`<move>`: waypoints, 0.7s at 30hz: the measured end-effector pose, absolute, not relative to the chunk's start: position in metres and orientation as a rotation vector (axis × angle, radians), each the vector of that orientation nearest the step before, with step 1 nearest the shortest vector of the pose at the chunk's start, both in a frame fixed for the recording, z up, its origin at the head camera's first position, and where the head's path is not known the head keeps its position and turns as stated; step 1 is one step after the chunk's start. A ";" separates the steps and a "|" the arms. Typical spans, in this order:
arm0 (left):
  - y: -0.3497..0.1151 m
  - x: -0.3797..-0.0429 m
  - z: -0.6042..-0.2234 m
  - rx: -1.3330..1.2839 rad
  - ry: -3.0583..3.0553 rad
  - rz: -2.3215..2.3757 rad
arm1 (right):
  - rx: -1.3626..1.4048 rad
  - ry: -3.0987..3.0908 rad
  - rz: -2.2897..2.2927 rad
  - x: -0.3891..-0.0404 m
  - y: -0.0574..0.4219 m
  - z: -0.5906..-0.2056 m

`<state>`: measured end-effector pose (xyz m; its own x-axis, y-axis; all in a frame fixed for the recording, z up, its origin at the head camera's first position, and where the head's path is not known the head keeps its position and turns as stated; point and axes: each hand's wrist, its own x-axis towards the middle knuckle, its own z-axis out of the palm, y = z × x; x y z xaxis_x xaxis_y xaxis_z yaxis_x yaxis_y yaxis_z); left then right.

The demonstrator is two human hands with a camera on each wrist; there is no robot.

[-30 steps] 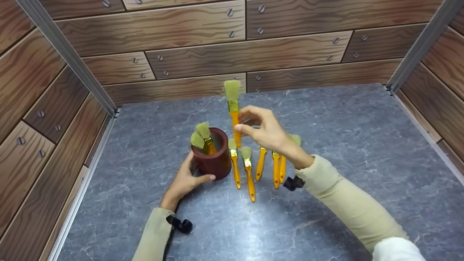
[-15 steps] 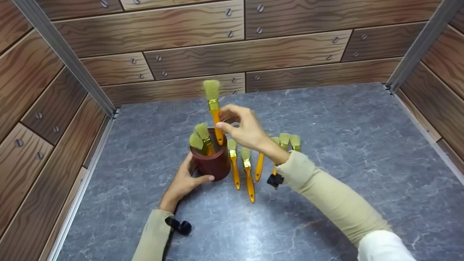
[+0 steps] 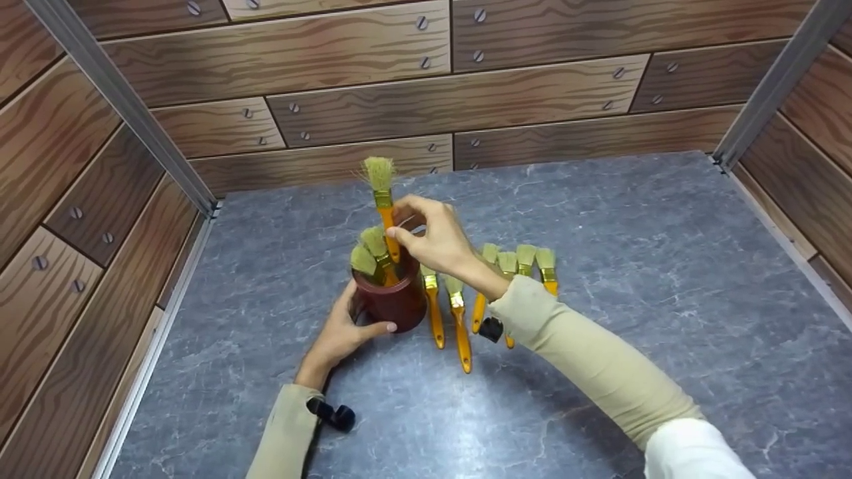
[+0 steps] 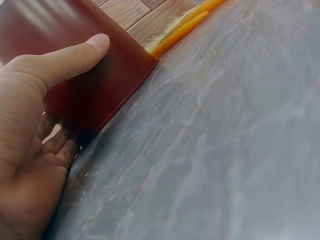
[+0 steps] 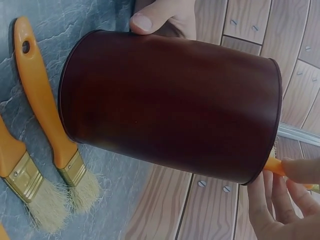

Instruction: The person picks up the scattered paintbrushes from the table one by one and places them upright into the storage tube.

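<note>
A dark red-brown cylindrical cup (image 3: 394, 309) stands upright on the table. My left hand (image 3: 339, 336) holds it low on its left side, the thumb lying across the front in the left wrist view. Two paintbrushes (image 3: 365, 259) lean inside the cup, bristles up. Between thumb and fingers, my right hand (image 3: 436, 233) pinches the orange handle of another paintbrush (image 3: 380, 176). Its bristles point up and its handle end is at the cup's mouth. In the right wrist view, the cup (image 5: 165, 105) hides part of that handle.
To the cup's right, several orange-handled paintbrushes (image 3: 459, 326) lie on the grey marbled table (image 3: 253, 266), bristles pointing away. My right forearm covers some of them. Wood-patterned walls (image 3: 532, 100) enclose the table at the back and sides.
My right hand has carried its paintbrush leftward from beside the cup to over the cup's mouth, then slightly lower. My left hand and the cup have stayed in place.
</note>
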<state>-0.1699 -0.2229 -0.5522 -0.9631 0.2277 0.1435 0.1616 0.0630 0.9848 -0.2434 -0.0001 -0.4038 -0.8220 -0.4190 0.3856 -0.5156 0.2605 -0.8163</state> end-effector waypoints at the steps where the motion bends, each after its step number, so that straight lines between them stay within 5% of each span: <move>1: -0.222 -0.170 -0.552 0.418 2.251 2.078 | 0.900 -2.419 1.626 -0.244 0.000 -0.404; 21: -0.223 -0.169 -0.552 0.400 2.252 2.076 | 0.887 -2.428 1.684 -0.241 0.008 -0.404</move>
<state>-0.1687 -0.2229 -0.5519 -0.9651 0.2241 0.1358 0.1536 0.0638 0.9861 -0.2407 0.0081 -0.4039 -0.8331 -0.4217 0.3580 -0.4830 0.2392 -0.8423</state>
